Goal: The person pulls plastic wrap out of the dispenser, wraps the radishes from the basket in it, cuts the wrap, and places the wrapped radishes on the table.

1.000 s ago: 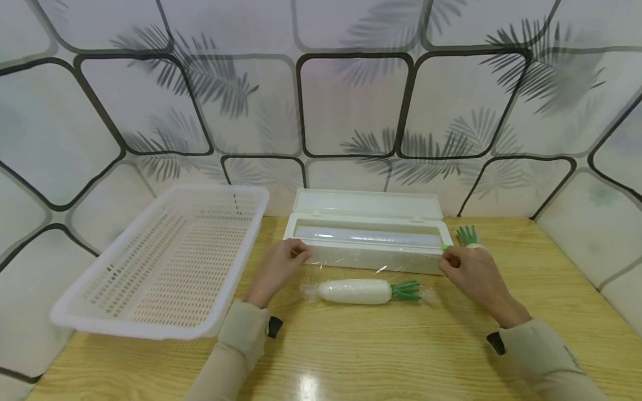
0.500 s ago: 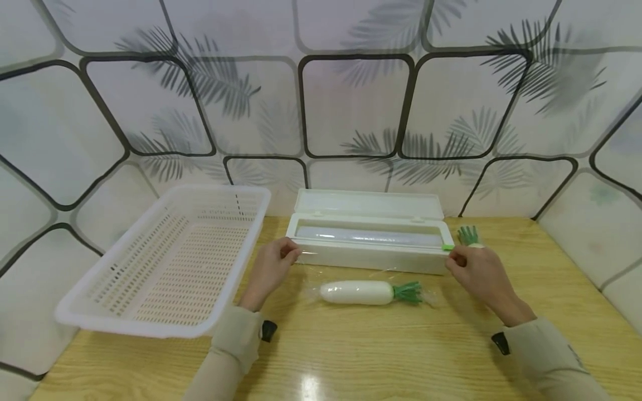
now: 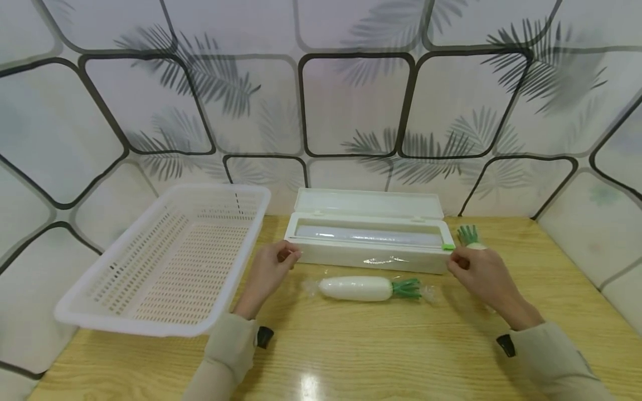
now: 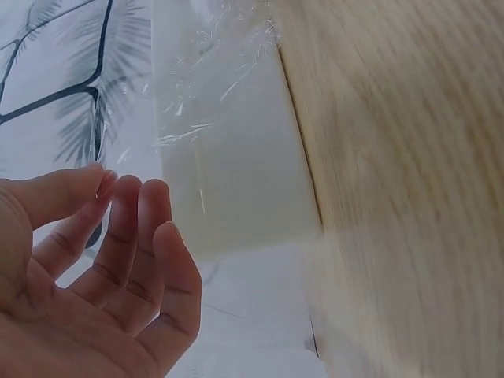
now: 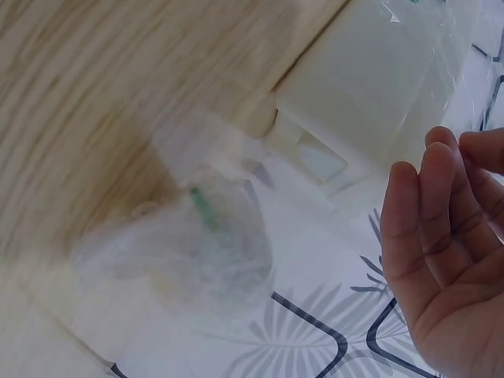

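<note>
In the head view, my left hand [image 3: 271, 268] pinches plastic wrap between thumb and forefinger at the left front corner of a white cling film dispenser [image 3: 371, 257]. My right hand [image 3: 482, 276] pinches at the dispenser's right front corner, thumb against forefinger. Between them the clear plastic wrap [image 4: 216, 87] spans the dispenser's front, mostly visible by its glints. A white radish with a green top [image 3: 357, 288] lies on the table below it, clear film twisted at its ends. The dispenser's lid is up, with a film roll [image 3: 371, 236] inside.
A white perforated plastic basket [image 3: 213, 303] stands at the left. Behind my right hand, a second radish [image 3: 469, 236] is partly hidden; it looks blurred and film-covered in the right wrist view. A green slider [image 3: 448, 247] sits on the dispenser's right end. Patterned walls border the wooden table [image 3: 371, 351].
My left hand has shifted left and my right hand slightly right, spreading apart. The wrap's glints now lie higher, against the dispenser's front. The radish has barely moved.
</note>
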The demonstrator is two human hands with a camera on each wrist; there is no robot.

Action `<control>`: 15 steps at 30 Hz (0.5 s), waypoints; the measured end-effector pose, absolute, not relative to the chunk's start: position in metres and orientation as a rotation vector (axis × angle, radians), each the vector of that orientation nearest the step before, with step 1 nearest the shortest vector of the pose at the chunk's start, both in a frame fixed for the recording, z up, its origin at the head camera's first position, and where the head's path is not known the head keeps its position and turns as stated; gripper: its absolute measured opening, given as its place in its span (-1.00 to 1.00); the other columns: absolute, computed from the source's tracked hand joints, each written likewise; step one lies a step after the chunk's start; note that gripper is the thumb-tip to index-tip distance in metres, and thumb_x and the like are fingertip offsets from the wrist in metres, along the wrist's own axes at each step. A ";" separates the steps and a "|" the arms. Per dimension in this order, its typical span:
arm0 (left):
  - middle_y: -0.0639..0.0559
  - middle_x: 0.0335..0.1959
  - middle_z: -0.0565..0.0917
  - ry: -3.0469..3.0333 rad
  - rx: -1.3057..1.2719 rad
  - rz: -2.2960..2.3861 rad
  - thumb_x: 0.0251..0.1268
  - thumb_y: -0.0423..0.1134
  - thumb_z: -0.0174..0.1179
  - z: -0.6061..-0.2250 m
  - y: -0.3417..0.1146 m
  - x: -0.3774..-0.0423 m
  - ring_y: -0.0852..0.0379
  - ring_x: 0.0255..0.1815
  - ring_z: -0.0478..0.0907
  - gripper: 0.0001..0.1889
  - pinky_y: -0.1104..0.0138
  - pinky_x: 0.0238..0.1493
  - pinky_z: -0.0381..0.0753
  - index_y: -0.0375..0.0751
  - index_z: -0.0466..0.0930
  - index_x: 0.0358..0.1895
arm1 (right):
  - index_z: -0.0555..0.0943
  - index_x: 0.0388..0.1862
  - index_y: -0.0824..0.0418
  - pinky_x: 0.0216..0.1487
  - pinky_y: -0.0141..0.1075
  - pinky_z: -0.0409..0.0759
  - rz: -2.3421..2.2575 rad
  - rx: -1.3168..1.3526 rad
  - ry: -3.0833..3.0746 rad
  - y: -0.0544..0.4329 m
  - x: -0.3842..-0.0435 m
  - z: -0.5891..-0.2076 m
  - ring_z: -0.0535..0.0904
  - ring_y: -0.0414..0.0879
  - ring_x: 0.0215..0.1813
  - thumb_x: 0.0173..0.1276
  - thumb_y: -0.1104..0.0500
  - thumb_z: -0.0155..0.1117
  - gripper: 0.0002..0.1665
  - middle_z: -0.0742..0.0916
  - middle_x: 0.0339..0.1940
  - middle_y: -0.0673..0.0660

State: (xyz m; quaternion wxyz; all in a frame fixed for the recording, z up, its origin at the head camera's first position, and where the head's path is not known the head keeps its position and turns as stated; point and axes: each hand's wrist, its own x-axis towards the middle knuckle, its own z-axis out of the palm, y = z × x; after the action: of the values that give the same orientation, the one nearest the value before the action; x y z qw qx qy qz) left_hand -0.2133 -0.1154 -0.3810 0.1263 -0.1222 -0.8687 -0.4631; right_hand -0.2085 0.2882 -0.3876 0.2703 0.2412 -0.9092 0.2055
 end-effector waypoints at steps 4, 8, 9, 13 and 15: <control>-0.24 -0.44 0.69 -2.526 -0.346 -1.384 0.37 -0.47 0.26 -0.382 -0.117 -0.209 -0.12 -0.45 0.61 -0.92 0.36 -0.41 0.51 -0.45 0.69 -0.19 | 0.67 -0.52 0.22 -0.59 -0.33 0.39 0.549 0.651 -2.479 0.292 -0.207 -0.388 0.36 -0.37 -0.60 0.14 0.44 0.44 -0.82 0.61 -0.64 -0.13; -0.24 -0.43 0.69 -2.519 -0.352 -1.405 0.37 -0.48 0.25 -0.383 -0.118 -0.203 -0.09 -0.45 0.63 -0.93 0.37 -0.40 0.53 -0.45 0.68 -0.20 | 0.67 -0.52 0.19 -0.57 -0.34 0.40 0.553 0.692 -2.482 0.295 -0.205 -0.388 0.36 -0.37 -0.57 0.11 0.44 0.47 -0.80 0.60 -0.62 -0.16; -0.23 -0.43 0.69 -2.520 -0.354 -1.410 0.38 -0.48 0.25 -0.384 -0.118 -0.201 -0.08 -0.45 0.63 -0.94 0.37 -0.42 0.53 -0.44 0.68 -0.20 | 0.67 -0.51 0.19 -0.57 -0.34 0.40 0.560 0.706 -2.487 0.296 -0.204 -0.388 0.37 -0.38 -0.56 0.11 0.45 0.48 -0.80 0.60 -0.61 -0.16; -0.19 -0.47 0.68 -2.536 -0.386 -1.396 0.38 -0.47 0.25 -0.385 -0.121 -0.191 -0.11 -0.46 0.62 -0.95 0.40 -0.53 0.43 -0.40 0.69 -0.22 | 0.69 -0.49 0.19 -0.57 -0.37 0.43 0.574 0.762 -2.514 0.300 -0.201 -0.387 0.37 -0.41 -0.54 0.11 0.45 0.49 -0.80 0.60 -0.58 -0.19; -0.16 -0.50 0.67 -2.548 -0.409 -1.376 0.38 -0.47 0.25 -0.386 -0.122 -0.186 -0.13 -0.47 0.62 -0.95 0.41 -0.55 0.40 -0.39 0.69 -0.22 | 0.70 -0.48 0.19 -0.57 -0.39 0.44 0.577 0.801 -2.521 0.302 -0.200 -0.386 0.38 -0.43 -0.54 0.11 0.46 0.50 -0.80 0.60 -0.58 -0.21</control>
State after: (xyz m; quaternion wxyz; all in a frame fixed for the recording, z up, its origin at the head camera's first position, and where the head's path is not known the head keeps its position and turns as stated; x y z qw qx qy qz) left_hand -0.1864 -0.1219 -0.3856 0.1083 -0.1390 -0.8661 -0.4678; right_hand -0.2000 0.3019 -0.3863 0.2153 0.2889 -0.9093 0.2081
